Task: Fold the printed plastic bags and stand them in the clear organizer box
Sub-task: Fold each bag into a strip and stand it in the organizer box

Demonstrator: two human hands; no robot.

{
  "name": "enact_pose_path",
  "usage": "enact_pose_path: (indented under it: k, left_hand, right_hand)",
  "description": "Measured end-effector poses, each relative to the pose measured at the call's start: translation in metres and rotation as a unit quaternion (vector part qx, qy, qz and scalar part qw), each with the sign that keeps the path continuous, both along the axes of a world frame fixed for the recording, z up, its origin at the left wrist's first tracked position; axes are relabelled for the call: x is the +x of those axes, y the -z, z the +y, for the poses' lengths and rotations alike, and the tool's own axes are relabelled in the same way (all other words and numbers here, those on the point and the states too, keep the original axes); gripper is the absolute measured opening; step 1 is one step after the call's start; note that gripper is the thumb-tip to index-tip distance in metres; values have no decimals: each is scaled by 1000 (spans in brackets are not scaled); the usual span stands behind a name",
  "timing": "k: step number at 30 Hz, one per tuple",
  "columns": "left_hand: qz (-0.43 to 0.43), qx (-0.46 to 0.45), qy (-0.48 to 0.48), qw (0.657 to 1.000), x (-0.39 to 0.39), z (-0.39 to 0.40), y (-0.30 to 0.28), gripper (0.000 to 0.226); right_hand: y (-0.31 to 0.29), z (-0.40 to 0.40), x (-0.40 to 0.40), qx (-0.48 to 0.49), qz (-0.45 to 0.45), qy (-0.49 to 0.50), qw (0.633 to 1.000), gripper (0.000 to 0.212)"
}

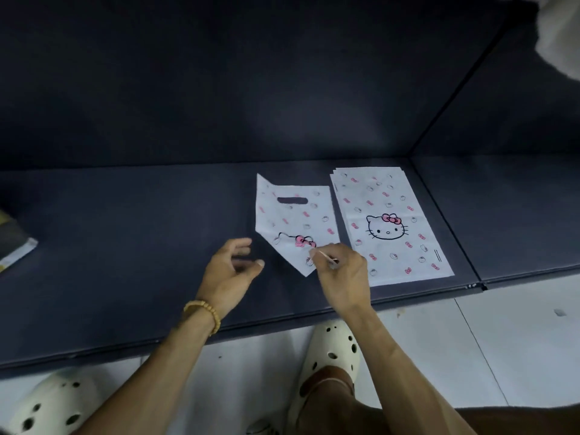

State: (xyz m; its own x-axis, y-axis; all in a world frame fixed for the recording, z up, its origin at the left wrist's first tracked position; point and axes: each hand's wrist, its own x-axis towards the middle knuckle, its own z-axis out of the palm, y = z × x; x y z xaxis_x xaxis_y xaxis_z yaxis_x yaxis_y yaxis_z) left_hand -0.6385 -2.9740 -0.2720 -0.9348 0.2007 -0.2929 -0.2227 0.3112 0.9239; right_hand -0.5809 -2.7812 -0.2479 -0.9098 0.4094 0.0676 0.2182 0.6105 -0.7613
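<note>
Two groups of printed bags lie on the dark surface in front of me; it looks more like a padded mat than a tabletop, so I call it the mat [125, 233]. My right hand [340, 271] pinches the near corner of the single bag [295, 221], thumb and forefinger closed on the thin plastic. That bag is already partly folded: its lower edges run diagonally to a point just under my fingers, and its handle slot sits on the far side of the hand. I judge the pinch is there to carry the corner over for the next fold.

My left hand [232, 271] hovers just to the left of the bag, fingers loosely spread, holding nothing. It does not touch the plastic. Likely it waits to press down the crease once the corner comes across.

The stack of flat bags [392, 224] lies immediately right of my right hand, edges roughly squared, presumably kept within reach as the supply.

The clear organizer box is not in view.

Risk noted: slick film may spring open if the crease is not pressed.
</note>
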Motion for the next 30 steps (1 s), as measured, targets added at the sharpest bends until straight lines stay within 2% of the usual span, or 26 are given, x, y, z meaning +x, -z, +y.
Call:
enact_pose_path:
  k: [2, 4, 6, 8, 9, 11, 13, 15, 17, 19, 21, 23, 25, 27, 30]
  left_hand:
    - [34, -36, 83, 995, 3, -11, -3, 72]
    - [98, -148, 141, 974, 8, -22, -2, 80]
    - [187, -230, 93, 951, 11, -35, 1, 63]
    - [226, -258, 45, 938, 12, -49, 5, 42]
    - [210, -261, 44, 941, 13, -56, 7, 38]
    - [104, -224, 37, 968, 14, -70, 12, 35]
    - [22, -172, -13, 985, 13, -81, 12, 23]
    - [-3, -144, -63, 988, 12, -90, 12, 22]
    - [-25, -115, -91, 989, 10, -96, 12, 22]
    - [-44, -101, -91, 990, 8, -101, 14, 21]
    - [-56, -114, -83, 988, 7, -107, 19, 18]
    - [-67, -119, -86, 987, 5, -112, 27, 15]
    - [-59, -146, -105, 982, 5, -116, 34, 27]
    - [-37, -194, -132, 971, 6, -119, 36, 41]
    - [-8, -306, -128, 943, 7, -128, 37, 46]
  right_hand:
    - [-1, -20, -5, -76, -13, -36, 996, 29]
    - [0, -38, -11, -115, -19, -90, 989, 32]
    - [0, -54, -16, -122, -35, -148, 981, 31]
    - [1, -67, -20, -111, -62, -188, 974, 38]
    - [2, -72, -22, -108, -74, -202, 971, 46]
    - [1, -75, -26, -97, -117, -217, 964, 55]
    - [-3, -71, -30, -84, -194, -219, 952, 58]
    - [-4, -60, -35, -119, -242, -192, 943, 47]
    - [2, -50, -40, -198, -235, -158, 939, 28]
    - [13, -47, -44, -232, -238, -139, 933, 19]
    - [26, -52, -46, -181, -274, -125, 936, 15]
    - [40, -62, -47, -117, -295, -99, 943, 24]
    - [48, -72, -49, -61, -286, -75, 953, 30]
    - [51, -80, -53, 3, -267, -72, 961, 33]
    - [53, -91, -60, 47, -238, -83, 967, 33]
